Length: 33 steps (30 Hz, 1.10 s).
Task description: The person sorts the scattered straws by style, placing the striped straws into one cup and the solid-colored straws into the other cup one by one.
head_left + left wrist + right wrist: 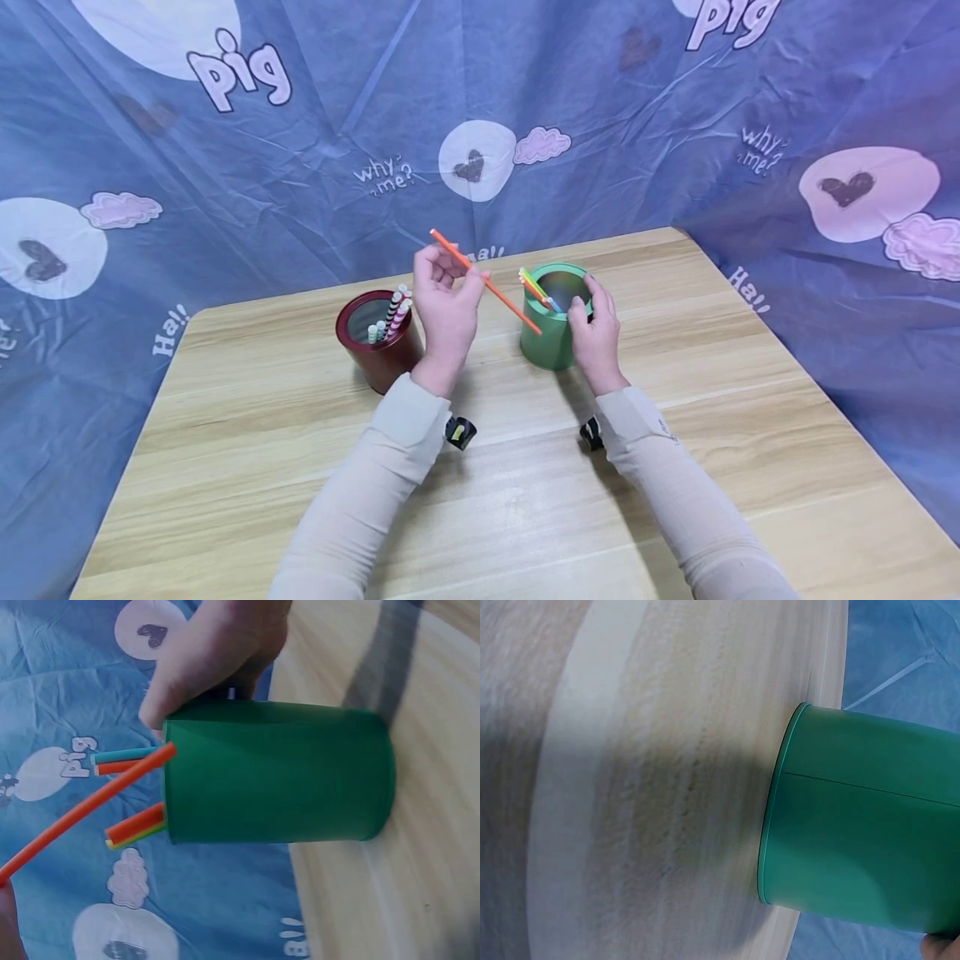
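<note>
My left hand [446, 321] pinches an orange drinking straw [513, 307] between thumb and fingers. The straw slants down to the right, and its lower end overlaps the near side of a green canister [546, 343] in the head view. In the left wrist view, the straw's tip [166, 752] lies right at the canister's rim. My right hand [597, 337] grips the canister by its right rim, with the thumb over the edge. Several coloured straws [533, 287] lean inside against the left rim. The canister stands upright on the table.
Left of my left hand stands a dark red canister [382, 364] holding several striped straws [395, 315]. Both canisters are on a wood-grain table [247, 433]. A blue printed cloth [322, 208] hangs behind the table and along its sides.
</note>
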### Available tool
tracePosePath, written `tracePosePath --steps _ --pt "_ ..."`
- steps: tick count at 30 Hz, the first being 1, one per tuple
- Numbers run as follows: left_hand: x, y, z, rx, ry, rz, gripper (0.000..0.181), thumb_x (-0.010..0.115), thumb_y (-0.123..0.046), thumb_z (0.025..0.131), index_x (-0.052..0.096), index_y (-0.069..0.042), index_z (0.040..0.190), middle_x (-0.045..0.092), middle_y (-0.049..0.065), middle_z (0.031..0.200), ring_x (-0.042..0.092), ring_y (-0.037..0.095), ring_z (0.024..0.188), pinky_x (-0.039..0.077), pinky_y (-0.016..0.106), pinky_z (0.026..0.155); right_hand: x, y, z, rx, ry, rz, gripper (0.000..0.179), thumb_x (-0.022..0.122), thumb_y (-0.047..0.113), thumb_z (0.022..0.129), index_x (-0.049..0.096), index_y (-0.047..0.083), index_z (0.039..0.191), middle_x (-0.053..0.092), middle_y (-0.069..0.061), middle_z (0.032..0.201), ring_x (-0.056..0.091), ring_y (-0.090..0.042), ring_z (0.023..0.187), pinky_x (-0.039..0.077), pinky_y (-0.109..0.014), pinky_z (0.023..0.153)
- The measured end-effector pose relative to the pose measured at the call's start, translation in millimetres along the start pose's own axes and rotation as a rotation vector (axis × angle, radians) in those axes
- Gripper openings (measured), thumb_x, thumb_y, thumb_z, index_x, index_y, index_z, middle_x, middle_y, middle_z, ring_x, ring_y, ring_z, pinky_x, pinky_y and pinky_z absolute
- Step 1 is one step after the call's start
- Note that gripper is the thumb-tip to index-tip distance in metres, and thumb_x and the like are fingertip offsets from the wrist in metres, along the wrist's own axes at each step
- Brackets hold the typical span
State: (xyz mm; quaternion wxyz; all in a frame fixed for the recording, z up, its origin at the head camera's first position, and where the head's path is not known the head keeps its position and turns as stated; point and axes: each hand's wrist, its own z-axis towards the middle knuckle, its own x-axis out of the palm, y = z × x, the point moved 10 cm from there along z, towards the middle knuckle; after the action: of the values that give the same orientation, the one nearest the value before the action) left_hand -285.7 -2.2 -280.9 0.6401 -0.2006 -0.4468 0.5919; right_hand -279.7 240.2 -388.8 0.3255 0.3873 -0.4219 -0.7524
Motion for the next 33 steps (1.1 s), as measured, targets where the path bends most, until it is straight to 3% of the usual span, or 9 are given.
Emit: tracePosePath --steps 7,12,19,24,33 --pt "5.3 -18.7 1.2 0.063 0.003 -0.111 0.03 0.053 0.018 0.073 0.042 0.011 0.1 0.051 0.002 0.08 0.056 0.016 0.075 0.057 0.039 0.073 0 0 0.2 -0.006 -0.001 -0.003 0.049 0.042 0.023 0.091 0.043 0.009 0.138 0.042 -0.012 0.139 0.038 -0.027 0.127 0.033 -0.047 0.104" --pt "12.9 -23.3 -3.8 0.091 0.05 -0.072 0.026 0.055 0.015 0.077 0.041 0.012 0.099 0.052 0.02 0.086 0.059 0.013 0.08 0.056 0.036 0.077 0 0 0.1 -0.005 -0.001 0.002 0.049 0.043 0.023 0.091 0.043 0.008 0.138 0.042 -0.013 0.139 0.038 -0.027 0.127 0.033 -0.047 0.105" --pt "19.9 -10.8 -12.4 0.086 0.091 0.016 0.022 0.055 0.013 0.079 0.044 0.01 0.098 0.054 0.012 0.086 0.059 0.014 0.081 0.056 0.034 0.074 0 0 0.4 -0.007 -0.001 -0.001 0.049 0.043 0.024 0.091 0.043 0.008 0.137 0.041 -0.013 0.14 0.038 -0.027 0.128 0.032 -0.047 0.106" --pt "26.8 -2.4 -17.4 0.091 0.132 0.062 0.02 0.054 0.012 0.079 0.046 0.01 0.097 0.053 0.022 0.087 0.06 0.022 0.08 0.057 0.036 0.074 -1 0 0.3 0.001 0.002 0.003 0.049 0.043 0.024 0.091 0.043 0.009 0.138 0.041 -0.013 0.14 0.037 -0.027 0.129 0.032 -0.047 0.106" --pt "30.6 17.5 -24.2 0.024 0.161 0.118 0.02 0.054 0.011 0.079 0.048 0.007 0.098 0.055 0.022 0.087 0.061 0.025 0.084 0.056 0.036 0.075 0 -2 1.1 0.005 0.014 0.011 0.05 0.043 0.025 0.091 0.041 0.009 0.139 0.04 -0.012 0.141 0.037 -0.028 0.128 0.032 -0.049 0.105"
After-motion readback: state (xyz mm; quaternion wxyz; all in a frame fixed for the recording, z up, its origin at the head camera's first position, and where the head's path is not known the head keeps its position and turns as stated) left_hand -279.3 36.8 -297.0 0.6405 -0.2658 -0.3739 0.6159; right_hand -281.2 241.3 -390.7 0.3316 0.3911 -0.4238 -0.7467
